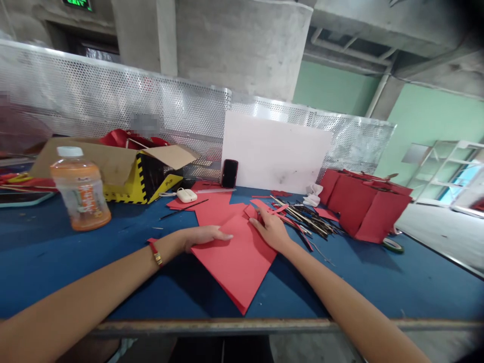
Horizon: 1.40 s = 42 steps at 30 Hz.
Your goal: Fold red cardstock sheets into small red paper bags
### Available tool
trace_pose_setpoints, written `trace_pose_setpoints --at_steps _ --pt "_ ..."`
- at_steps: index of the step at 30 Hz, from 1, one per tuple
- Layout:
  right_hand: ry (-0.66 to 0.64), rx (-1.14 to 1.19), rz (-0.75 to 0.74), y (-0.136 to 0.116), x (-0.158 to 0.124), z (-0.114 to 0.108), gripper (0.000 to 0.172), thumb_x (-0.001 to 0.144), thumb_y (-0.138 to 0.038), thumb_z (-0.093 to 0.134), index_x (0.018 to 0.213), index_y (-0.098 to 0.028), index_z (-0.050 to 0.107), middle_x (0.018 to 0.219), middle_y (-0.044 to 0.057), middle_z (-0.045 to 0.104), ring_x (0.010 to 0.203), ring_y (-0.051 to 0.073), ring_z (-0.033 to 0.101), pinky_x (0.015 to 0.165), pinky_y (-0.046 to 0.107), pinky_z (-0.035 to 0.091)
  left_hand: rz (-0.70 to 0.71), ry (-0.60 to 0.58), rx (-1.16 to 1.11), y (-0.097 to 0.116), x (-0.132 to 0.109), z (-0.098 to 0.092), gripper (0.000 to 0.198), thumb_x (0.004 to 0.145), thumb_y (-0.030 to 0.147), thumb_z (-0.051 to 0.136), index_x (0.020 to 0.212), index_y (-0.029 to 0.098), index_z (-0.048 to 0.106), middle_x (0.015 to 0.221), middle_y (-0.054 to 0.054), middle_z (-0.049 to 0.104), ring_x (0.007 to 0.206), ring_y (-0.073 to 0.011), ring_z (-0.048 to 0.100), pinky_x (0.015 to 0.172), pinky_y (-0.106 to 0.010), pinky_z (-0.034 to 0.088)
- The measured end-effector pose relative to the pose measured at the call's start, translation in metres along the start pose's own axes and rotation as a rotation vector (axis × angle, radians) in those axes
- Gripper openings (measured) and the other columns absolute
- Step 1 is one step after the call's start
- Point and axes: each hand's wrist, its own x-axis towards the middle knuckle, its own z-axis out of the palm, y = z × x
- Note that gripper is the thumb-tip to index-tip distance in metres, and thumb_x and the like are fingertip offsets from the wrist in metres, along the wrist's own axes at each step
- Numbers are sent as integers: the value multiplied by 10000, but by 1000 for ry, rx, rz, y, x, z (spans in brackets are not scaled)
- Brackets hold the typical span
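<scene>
A red paper sheet, folded to a point at the near end, lies on the blue work table. My left hand rests flat on its left side, with a red-and-gold band on the wrist. My right hand presses on its upper right part, with the fingers apart. Just beyond the right fingertips lies a heap of thin dark sticks mixed with red paper strips. More red sheets lie beyond the hands.
An orange drink bottle and a cardboard box with yellow-black striping stand at left. Red paper bags stand at right, near a tape roll. A phone leans against a white board. The table's front edge runs below my arms.
</scene>
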Motion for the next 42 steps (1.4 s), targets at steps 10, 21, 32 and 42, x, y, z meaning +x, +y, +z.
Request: trace_pose_setpoints --at_steps 10,21,32,42 --pt "-73 8 -4 6 -1 4 418 959 -410 458 1279 -141 470 1038 131 698 957 244 651 725 288 426 60 126 -70 4 -4 4 360 604 367 826 863 178 662 770 -29 740 671 -205 692 639 -282 534" --pt "-278 -7 -37 9 -3 0 244 973 -400 417 1001 -188 535 905 91 684 807 198 639 634 246 350 62 130 -17 5 0 5 386 606 362 821 887 155 656 733 -48 746 651 -249 711 578 -303 536" --pt "-313 12 -67 20 -3 1 232 977 -282 399 1110 -190 566 964 103 708 836 200 649 683 252 389 82 149 51 1 5 -3 384 642 423 808 879 164 652 755 -44 748 662 -248 718 606 -307 551" --pt "-344 8 -111 26 0 -3 299 967 -211 381 1208 -187 556 1041 110 708 905 207 659 705 254 426 56 221 96 0 6 -5 497 634 477 810 966 183 583 818 -48 742 797 -283 728 613 -290 562"
